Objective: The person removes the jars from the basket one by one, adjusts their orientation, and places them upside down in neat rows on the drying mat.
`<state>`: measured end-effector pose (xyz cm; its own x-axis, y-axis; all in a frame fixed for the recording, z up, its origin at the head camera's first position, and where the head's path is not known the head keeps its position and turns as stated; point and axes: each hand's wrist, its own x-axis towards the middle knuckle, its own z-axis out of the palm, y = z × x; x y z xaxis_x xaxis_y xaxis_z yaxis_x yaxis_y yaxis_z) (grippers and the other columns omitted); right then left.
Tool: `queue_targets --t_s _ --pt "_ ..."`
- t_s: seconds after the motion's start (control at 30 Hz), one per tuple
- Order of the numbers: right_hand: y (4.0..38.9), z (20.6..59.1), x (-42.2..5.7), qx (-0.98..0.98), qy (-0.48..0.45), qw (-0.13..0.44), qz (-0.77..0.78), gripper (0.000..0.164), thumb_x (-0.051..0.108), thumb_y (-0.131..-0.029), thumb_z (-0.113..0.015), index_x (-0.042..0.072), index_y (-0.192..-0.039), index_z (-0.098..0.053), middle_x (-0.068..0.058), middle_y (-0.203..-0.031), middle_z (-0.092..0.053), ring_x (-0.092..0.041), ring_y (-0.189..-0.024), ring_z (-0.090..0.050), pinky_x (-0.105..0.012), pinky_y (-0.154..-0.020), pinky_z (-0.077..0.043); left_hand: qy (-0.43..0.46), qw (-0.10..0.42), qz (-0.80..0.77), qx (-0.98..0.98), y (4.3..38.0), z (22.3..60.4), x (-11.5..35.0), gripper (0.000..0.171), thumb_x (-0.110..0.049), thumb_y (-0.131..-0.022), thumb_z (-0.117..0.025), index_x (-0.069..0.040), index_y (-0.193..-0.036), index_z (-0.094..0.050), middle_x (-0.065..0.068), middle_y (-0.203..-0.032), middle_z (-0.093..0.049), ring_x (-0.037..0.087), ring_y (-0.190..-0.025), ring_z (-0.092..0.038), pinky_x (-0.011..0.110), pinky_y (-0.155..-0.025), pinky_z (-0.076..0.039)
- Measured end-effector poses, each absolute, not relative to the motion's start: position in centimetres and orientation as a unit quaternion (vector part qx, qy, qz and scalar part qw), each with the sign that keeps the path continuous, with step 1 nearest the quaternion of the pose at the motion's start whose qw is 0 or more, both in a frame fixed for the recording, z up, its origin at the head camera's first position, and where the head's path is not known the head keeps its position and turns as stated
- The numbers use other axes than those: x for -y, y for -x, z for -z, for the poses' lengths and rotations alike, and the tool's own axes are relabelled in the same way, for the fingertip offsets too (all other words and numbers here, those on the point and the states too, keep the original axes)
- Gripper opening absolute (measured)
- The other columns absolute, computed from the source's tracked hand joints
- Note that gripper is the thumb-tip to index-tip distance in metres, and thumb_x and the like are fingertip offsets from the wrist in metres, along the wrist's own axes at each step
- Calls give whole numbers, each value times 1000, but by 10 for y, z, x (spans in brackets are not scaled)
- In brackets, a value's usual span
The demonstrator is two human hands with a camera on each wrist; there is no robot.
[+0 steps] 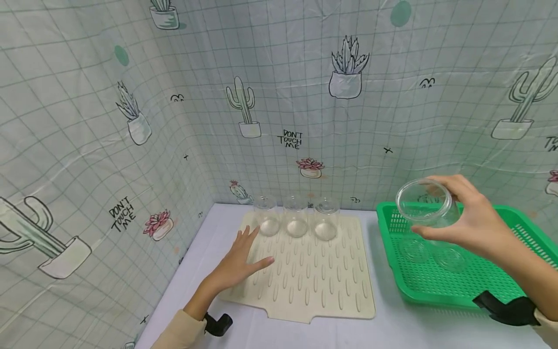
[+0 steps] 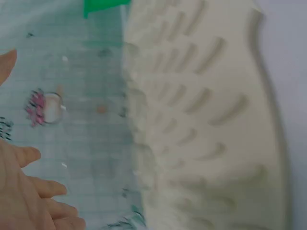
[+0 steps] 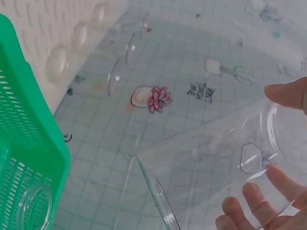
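Observation:
My right hand (image 1: 475, 220) grips a clear cup (image 1: 425, 215) between thumb and fingers, tilted above the green basket. In the right wrist view the same cup (image 3: 201, 167) shows its straight see-through wall and a thick rim. My left hand (image 1: 235, 264) hangs over the left part of a cream ridged mat (image 1: 314, 286), holding nothing, thumb spread from the fingers. Its fingertips are near the leftmost of three clear cups, the left (image 1: 268, 220), middle (image 1: 296, 220) and right (image 1: 326, 223), which stand in a row along the mat's back edge.
A green perforated basket (image 1: 405, 291) stands right of the mat, with two clear cups, one on the left (image 1: 414, 250) and one on the right (image 1: 451, 259), inside it. Behind the white table (image 1: 257, 329) hangs a grid-patterned cloth (image 1: 279, 97) with cactus drawings, also covering the left side.

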<state>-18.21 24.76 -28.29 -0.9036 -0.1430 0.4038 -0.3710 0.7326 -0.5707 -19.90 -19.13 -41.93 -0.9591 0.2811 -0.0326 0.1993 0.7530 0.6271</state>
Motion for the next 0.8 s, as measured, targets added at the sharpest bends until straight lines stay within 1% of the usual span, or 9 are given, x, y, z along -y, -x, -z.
queue_targets --t_s 0.07,0.17,0.27,0.37,0.43,0.5,0.57,0.67,0.8 --pt "180 284 -241 914 -150 172 -336 84 20 -54 -90 21 -128 -50 4 -110 -44 -13 -95 -35 -30 -69 -33 -135 53 -345 -927 198 410 185 87 -70 -78 -49 -36 -146 -6 -5 -152 2 18 -138 7 62 -103 -13" --pt "178 285 -232 909 -165 183 -335 84 19 -53 -90 20 -127 -51 4 -110 -45 -13 -95 -35 -26 -69 -31 -153 29 -375 -914 197 396 173 81 -67 -81 -48 -41 -144 -5 -12 -151 -1 14 -138 0 61 -103 -16" --pt "178 287 -222 904 -179 193 -338 83 18 -52 -91 19 -126 -52 4 -110 -45 -11 -94 -37 -23 -70 -32 -173 8 -403 -899 196 381 159 78 -63 -83 -49 -42 -144 -5 -16 -150 -3 13 -138 -4 60 -103 -18" --pt "179 290 -212 897 -199 204 -339 83 16 -51 -91 17 -125 -53 4 -111 -46 -11 -96 -39 -22 -73 -34 -190 -6 -421 -887 195 365 142 79 -62 -83 -52 -43 -144 -6 -20 -149 -6 12 -137 -7 58 -103 -20" --pt "180 292 -205 893 -214 214 -333 83 15 -49 -91 15 -124 -54 3 -110 -46 -12 -99 -41 -24 -75 -35 -200 -12 -430 -880 193 356 131 80 -62 -82 -53 -42 -144 -7 -21 -148 -8 11 -137 -7 59 -103 -20" --pt "181 294 -198 889 -227 226 -327 84 14 -47 -91 12 -122 -55 1 -110 -47 -15 -101 -41 -29 -77 -36 -212 -18 -439 -873 192 348 120 81 -61 -81 -55 -42 -144 -8 -22 -147 -10 10 -137 -9 58 -103 -21" --pt "182 296 -193 886 -234 237 -323 83 14 -46 -91 12 -121 -56 0 -110 -47 -17 -103 -40 -34 -76 -36 -229 -23 -453 -861 192 342 109 81 -59 -82 -56 -42 -144 -9 -21 -148 -12 10 -136 -12 56 -103 -23" --pt "183 297 -187 881 -241 247 -323 82 14 -45 -90 14 -120 -57 -1 -109 -47 -21 -104 -39 -39 -76 -34 -259 -29 -483 -836 191 335 94 81 -54 -82 -60 -41 -144 -10 -19 -148 -15 12 -133 -22 50 -101 -30" --pt "184 297 -179 879 -253 257 -313 82 15 -44 -90 15 -119 -57 -2 -109 -47 -23 -104 -39 -40 -77 -31 -307 -44 -518 -798 190 325 76 81 -46 -82 -64 -38 -144 -13 -14 -148 -18 12 -130 -28 39 -100 -36"
